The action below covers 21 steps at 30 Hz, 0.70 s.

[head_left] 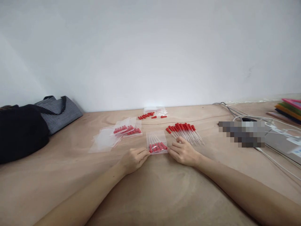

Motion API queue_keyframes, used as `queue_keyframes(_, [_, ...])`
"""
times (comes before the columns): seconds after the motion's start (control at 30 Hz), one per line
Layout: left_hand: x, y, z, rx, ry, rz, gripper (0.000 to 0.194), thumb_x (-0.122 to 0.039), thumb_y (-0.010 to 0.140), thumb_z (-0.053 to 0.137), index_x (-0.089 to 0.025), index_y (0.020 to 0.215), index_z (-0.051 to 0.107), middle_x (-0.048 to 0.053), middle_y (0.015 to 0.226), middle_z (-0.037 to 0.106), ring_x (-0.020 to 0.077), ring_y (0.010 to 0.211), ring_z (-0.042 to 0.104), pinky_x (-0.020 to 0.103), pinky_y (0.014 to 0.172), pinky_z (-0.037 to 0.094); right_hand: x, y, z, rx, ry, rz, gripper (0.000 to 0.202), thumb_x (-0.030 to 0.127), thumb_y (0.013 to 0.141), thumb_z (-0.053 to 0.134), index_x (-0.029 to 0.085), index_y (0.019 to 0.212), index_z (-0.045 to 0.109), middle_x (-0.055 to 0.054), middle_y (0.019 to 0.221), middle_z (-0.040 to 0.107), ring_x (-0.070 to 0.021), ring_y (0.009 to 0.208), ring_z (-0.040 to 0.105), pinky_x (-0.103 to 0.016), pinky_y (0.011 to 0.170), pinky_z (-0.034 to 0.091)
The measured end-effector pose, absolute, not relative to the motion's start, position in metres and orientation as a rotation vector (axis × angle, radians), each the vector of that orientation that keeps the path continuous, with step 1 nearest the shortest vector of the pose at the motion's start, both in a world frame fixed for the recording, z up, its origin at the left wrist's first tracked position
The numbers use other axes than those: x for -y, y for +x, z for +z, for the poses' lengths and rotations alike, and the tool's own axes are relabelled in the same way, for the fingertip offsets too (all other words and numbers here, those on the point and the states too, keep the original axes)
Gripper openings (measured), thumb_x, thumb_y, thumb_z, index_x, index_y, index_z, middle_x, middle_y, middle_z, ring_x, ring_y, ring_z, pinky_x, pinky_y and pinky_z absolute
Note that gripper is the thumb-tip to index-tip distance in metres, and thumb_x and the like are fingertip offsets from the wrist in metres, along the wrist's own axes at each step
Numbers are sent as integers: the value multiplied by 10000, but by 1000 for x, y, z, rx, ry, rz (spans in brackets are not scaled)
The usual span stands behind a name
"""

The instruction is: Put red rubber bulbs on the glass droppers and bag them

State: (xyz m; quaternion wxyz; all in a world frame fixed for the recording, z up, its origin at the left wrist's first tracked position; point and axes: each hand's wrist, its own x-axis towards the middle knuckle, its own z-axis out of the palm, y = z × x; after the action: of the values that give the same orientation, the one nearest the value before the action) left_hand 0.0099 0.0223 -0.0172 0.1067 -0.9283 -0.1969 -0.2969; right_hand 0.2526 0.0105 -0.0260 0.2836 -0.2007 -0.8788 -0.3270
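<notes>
A clear zip bag (157,137) lies in front of me on the wooden table, holding several droppers (158,147) with red rubber bulbs toward me and thin clear tubes pointing away. My left hand (135,159) pinches the bag's near left corner. At the near right corner, the fingers of my right hand (182,152) are closed on the bag's edge. Just beyond my right hand lies a fanned pile of loose droppers (183,129), bulbs pointing to the back. To the left are filled bags (128,127) of droppers, partly overlapping flat clear bags (102,141).
Loose red bulbs (147,115) and thin clear tubes (161,112) lie at the back near the wall. A black bag (22,133) and a striped bag (60,113) stand at left. Cables (277,161), a blurred-out object (242,133) and coloured folders (290,110) are at right.
</notes>
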Motion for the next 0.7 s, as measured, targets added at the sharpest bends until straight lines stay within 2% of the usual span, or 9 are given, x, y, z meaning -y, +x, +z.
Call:
queue_keyframes(0.17, [-25,8,-18,564,-2699,-838,226,-155,878,370,-143,771,569,17,695,648,100,583,614,177,488,435,-12,253,-27,2317,-574,-871,269,51,808,421,138,570,511,13,511,449,-107,550,339,-283,587,239])
queue_keyframes(0.37, [-23,9,-16,616,-2651,-841,236,-143,873,362,-146,759,569,19,677,631,92,579,599,164,451,417,-13,254,-25,2329,-622,-820,157,134,848,437,150,790,582,1,644,543,-111,636,406,-291,623,253])
queue_keyframes(0.53, [-24,12,-15,540,-2599,-926,160,-130,831,433,-159,758,573,7,692,653,92,588,613,177,491,452,-17,252,-29,2298,-582,-810,210,90,832,434,158,685,568,12,635,542,-100,618,394,-290,626,260])
queue_keyframes(0.63, [-28,16,-13,444,-2526,-982,73,-154,792,528,-160,827,592,19,761,679,123,659,635,214,565,505,-16,250,-31,2262,-542,-806,231,67,809,442,153,621,546,22,594,521,-96,601,381,-286,619,260])
queue_keyframes(0.7, [-31,19,-12,355,-2505,-971,111,-152,781,557,-157,883,598,30,806,689,144,717,641,248,625,533,-14,248,-30,2246,-520,-806,241,65,802,440,154,601,538,24,583,516,-96,596,379,-288,620,260])
